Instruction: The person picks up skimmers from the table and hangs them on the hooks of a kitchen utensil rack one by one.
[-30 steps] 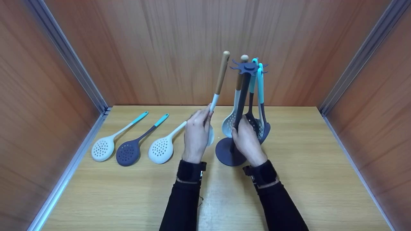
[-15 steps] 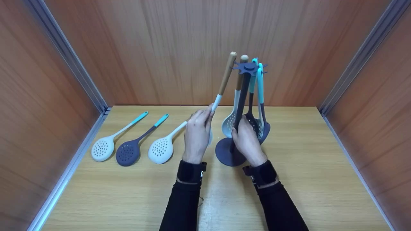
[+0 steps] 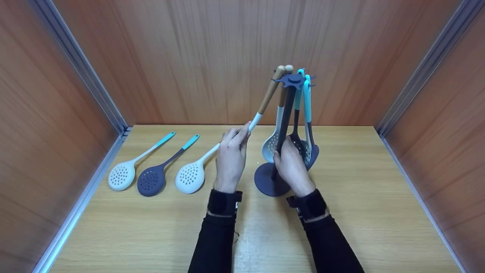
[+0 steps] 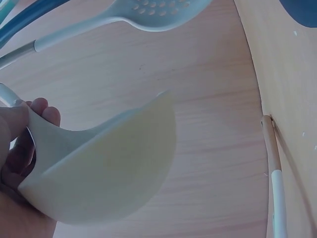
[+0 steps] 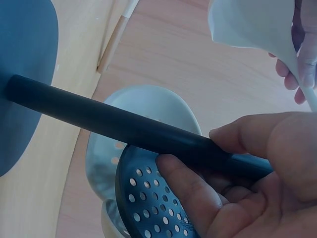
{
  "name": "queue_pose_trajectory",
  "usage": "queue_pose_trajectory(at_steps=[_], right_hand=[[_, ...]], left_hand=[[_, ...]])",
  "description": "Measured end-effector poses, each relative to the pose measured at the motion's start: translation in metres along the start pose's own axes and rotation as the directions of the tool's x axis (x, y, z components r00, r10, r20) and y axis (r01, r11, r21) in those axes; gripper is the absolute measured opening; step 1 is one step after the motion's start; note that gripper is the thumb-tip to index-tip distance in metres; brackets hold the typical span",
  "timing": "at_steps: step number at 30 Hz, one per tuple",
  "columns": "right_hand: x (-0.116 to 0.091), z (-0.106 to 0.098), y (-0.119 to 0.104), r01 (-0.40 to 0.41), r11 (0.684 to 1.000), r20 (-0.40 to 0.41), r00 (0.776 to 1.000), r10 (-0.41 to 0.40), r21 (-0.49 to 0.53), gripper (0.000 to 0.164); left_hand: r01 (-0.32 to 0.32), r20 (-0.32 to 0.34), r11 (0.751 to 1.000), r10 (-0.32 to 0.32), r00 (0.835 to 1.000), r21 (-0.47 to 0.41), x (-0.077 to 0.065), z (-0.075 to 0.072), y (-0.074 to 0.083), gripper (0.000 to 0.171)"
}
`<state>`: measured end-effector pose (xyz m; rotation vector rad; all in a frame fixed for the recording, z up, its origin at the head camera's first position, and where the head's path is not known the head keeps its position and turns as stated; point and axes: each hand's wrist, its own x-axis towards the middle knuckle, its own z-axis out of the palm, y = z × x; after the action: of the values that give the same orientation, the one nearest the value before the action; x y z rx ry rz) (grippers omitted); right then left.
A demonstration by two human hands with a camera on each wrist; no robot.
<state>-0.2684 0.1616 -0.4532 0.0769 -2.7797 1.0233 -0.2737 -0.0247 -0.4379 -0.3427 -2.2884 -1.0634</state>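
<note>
My left hand (image 3: pixel 231 155) grips the white neck of a ladle (image 3: pixel 268 94) with a wooden handle. Its deep white bowl (image 4: pixel 114 173) fills the middle of the left wrist view but is hidden in the head view. The leaning handle's top meets the left hooks of a dark utensil stand (image 3: pixel 290 113); whether it hangs there I cannot tell. Low on the stand's pole (image 5: pixel 124 119), my right hand (image 3: pixel 291 163) holds it between thumb and fingers. A white skimmer (image 3: pixel 269 148), a dark skimmer (image 5: pixel 153 198) and other turquoise-handled utensils (image 3: pixel 307 98) hang on the stand.
To the left on the table lie a white skimmer (image 3: pixel 121 176), a dark skimmer (image 3: pixel 151 181) and another white skimmer (image 3: pixel 189 178), partly behind my left hand. Wooden panels (image 3: pixel 227 45) enclose the back and sides. The stand's round base (image 3: pixel 267 180) rests on the table.
The ladle's handle top has moved right and a little down, up to the stand's hooks. My left hand has shifted slightly with it; the right hand stays in place.
</note>
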Motion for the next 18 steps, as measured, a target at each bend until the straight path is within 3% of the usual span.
queue_pose_trajectory(at_steps=[9,18], right_hand=[[-0.002,0.000,0.002,0.044,0.999,-0.042,0.998,-0.044,-0.008,0.048],[-0.001,0.001,-0.001,0.009,1.000,0.004,1.000,-0.009,0.007,0.047]], left_hand=[[-0.060,-0.024,0.998,0.059,0.998,-0.024,-0.001,0.004,-0.006,0.036],[-0.051,0.017,0.996,0.053,0.998,-0.071,-0.001,0.009,-0.013,0.035]])
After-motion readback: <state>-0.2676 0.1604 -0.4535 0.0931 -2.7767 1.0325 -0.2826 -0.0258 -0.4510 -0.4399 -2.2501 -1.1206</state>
